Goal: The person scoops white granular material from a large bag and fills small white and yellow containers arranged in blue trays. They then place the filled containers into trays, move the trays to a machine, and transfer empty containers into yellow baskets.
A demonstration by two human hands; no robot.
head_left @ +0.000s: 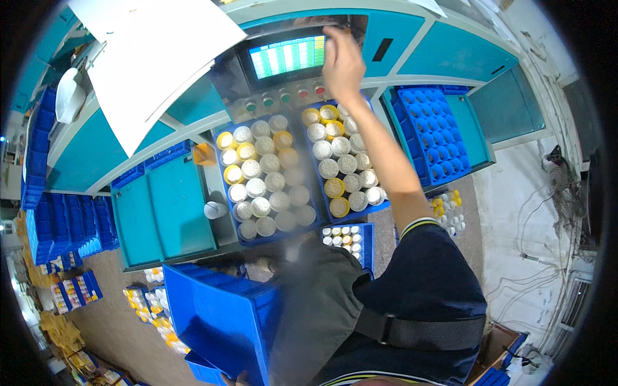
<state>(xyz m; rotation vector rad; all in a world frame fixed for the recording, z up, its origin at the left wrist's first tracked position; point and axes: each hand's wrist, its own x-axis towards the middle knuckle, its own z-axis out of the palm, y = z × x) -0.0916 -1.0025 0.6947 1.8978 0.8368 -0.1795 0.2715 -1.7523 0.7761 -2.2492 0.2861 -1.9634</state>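
Observation:
My right hand point(343, 67) is raised at the right edge of a lit screen point(288, 56) on the machine panel. A finger reaches toward the screen's edge, and nothing shows in the hand. Whether it touches cannot be told. At the lower edge of the head view, my left hand point(235, 379) is mostly cut off, its fingers curled at a blue plastic crate point(215, 315). That crate is tilted beside my body. Below the screen stand two blue trays, a left one point(277, 239) and a right one point(351, 213), holding rows of round white and yellow pots with speckled contents.
Coloured push buttons point(285, 98) line the panel under the screen. To the right lies a blue tray with round holes point(432, 132). A teal work surface point(164, 212) is on the left, a white sheet point(138, 64) above it. Blue crates point(64, 225) are stacked far left.

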